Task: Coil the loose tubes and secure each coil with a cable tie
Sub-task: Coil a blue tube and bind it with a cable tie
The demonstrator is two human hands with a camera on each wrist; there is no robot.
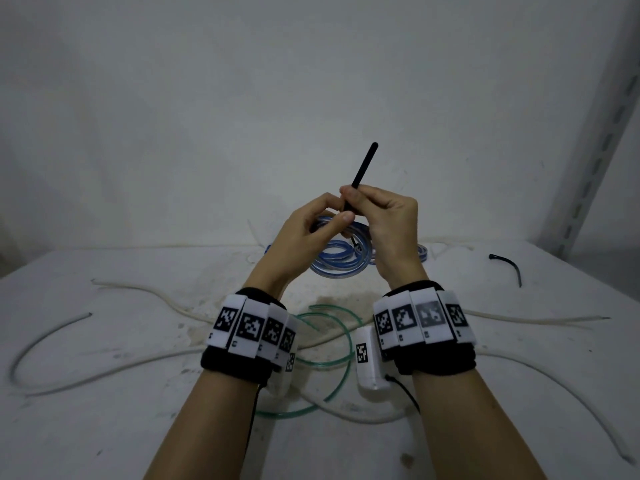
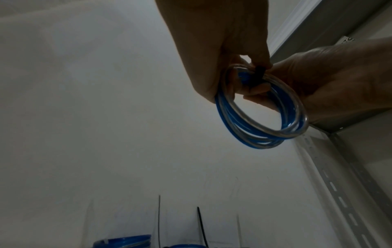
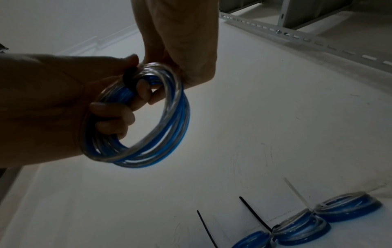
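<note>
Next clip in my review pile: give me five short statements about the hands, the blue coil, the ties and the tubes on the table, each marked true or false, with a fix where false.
1. Both hands hold the blue coil above the table. True.
2. The black cable tie in the right hand hangs straight down. False: its free end sticks up past the fingers.
3. The left hand lies flat on the table. False: it grips the coil in the air.
4. A spare black tie lies on the table to the right. True.
5. The green tube is already coiled and tied. False: it lies loose on the table under the wrists.
</note>
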